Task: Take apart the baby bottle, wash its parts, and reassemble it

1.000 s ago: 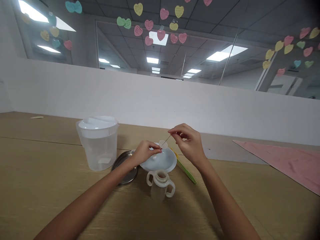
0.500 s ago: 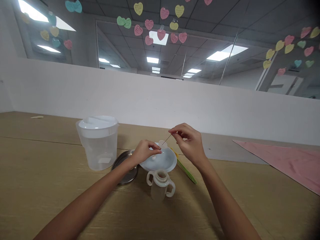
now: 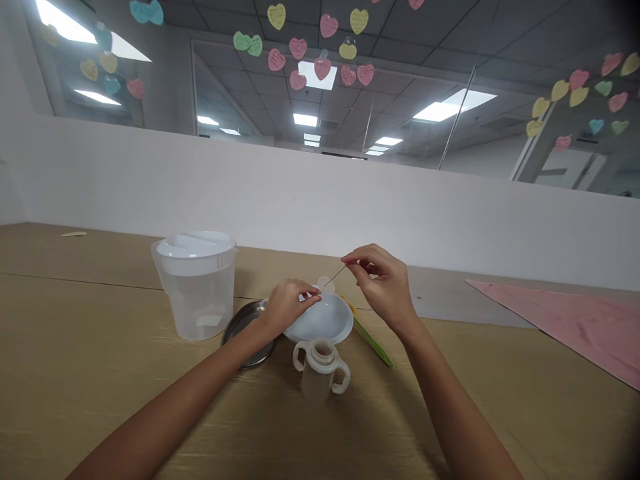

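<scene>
Head view: right hand [image 3: 384, 280] clamped on thin rod [image 3: 335, 275], thumb and forefinger pinching its upper end, other fingers curled in. Rod tilted, running down and left from the right fingertips toward the left hand [image 3: 289, 305]; lower end near the left fingertips, over the far part of the white bowl [image 3: 320, 323]. Left hand's thumb and forefinger together in a pinch at the bowl's far left, lower than the right hand; cannot tell what is between them or whether they touch the rod. Small clear round piece [image 3: 327, 285] at the bowl's far rim, just behind the rod's lower end; cannot tell if it rests on the rim. Two-handled cup [image 3: 317, 377] upright on the counter [image 3: 200, 427], near side of the bowl, open at the top, below both hands, a handle out to each side. Round metal tray [image 3: 258, 357] left of the bowl, partly hidden under the left forearm. Lidded clear pitcher [image 3: 203, 297] upright farther left, well apart from the right hand. Green-handled tool [image 3: 374, 341] lying slanted just right of the bowl, yellow part by the rim, left of the right forearm. Pink cloth [image 3: 565, 320] flat at far right; small pale flat piece [image 3: 74, 234] at far left. White wall [image 3: 310, 200] behind, heart-shaped notes [image 3: 323, 67] on the glass above.
</scene>
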